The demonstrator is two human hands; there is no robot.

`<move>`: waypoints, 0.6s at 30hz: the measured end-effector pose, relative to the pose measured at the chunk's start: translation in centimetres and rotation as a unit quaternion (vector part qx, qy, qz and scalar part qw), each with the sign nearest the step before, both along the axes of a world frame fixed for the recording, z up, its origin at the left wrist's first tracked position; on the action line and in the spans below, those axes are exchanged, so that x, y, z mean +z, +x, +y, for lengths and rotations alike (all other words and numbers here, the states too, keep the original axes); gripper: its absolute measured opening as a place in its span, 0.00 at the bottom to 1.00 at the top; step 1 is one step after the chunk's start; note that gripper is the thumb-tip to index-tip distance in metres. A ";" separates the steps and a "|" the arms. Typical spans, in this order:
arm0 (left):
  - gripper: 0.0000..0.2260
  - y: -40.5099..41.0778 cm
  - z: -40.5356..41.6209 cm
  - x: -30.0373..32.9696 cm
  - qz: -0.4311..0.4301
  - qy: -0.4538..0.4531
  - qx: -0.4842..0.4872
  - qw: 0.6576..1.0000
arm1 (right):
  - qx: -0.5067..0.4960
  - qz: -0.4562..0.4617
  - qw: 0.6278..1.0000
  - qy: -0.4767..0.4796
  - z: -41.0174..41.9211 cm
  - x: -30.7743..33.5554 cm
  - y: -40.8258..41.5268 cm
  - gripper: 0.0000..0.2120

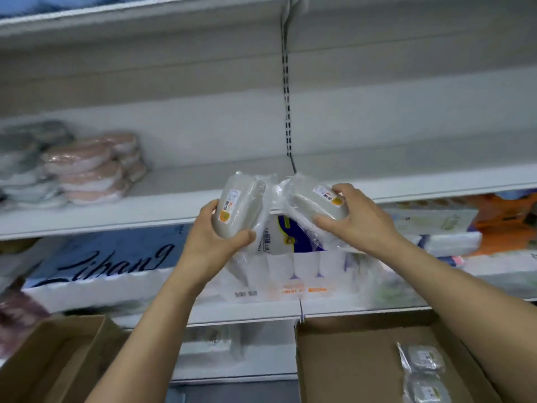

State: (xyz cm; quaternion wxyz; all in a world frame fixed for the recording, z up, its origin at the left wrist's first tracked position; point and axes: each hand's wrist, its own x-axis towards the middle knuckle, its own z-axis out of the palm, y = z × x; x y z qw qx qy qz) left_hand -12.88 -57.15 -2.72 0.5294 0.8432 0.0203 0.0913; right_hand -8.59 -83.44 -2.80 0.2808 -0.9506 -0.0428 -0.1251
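Note:
My left hand [210, 242] grips a grey slipper pack [239, 205] wrapped in clear plastic, with a white and orange label on its sole. My right hand [357, 219] grips a second grey pack [315, 199] of the same kind, tilted to the right. Both packs are held up in front of the white shelf [406, 181], close to each other near its front edge.
Pink and grey wrapped slipper packs [93, 170] are stacked at the shelf's left. Tissue packs [116, 266] fill the shelf below. An open cardboard box [348, 359] at lower right holds two more grey packs [424, 373]. Another box [58, 359] stands lower left.

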 end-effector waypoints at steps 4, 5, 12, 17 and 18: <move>0.25 -0.1 1.9 1.4 -0.014 -0.035 0.051 0.998 | 0.018 0.003 0.999 0.036 3.0 1.9 2.3 0.31; 0.26 -0.1 2.7 1.6 -0.008 -0.017 0.056 0.998 | 0.022 0.002 0.999 0.036 3.6 2.1 2.9 0.31; 0.43 3.6 10.2 2.2 0.027 0.137 0.084 0.987 | 0.047 0.018 0.997 0.060 8.2 3.2 7.1 0.37; 0.39 10.7 16.8 1.0 0.050 0.211 0.059 0.974 | 0.028 0.031 0.996 0.085 12.7 3.3 11.7 0.38; 0.37 12.2 18.1 0.7 0.048 0.230 0.042 0.971 | 0.027 0.030 0.995 0.087 13.8 3.3 12.7 0.37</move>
